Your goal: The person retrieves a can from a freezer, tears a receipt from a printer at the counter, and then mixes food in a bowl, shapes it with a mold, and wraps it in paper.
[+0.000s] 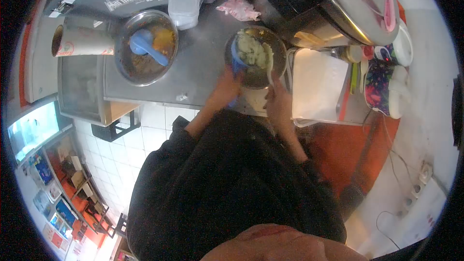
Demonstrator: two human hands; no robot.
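Note:
A metal bowl (258,83) in front of me holds a pale green, mashed-looking food (253,50). My left hand (225,87) is closed around a blue utensil (236,58) at the bowl's left rim; its upper part reaches into the bowl against the food. My right hand (279,100) grips a light-coloured spoon (270,70) that dips into the bowl's right side. The exact shape of both utensil ends is blurred or covered by food.
Left on the metal counter (198,67) stands a bowl (145,81) with a blue scoop (145,44) and orange-brown food. Behind are a clear plastic container (185,9) and a crumpled pink-white wrapper (239,8). A paper-lined tray (316,84) lies right, beside a patterned container (384,87).

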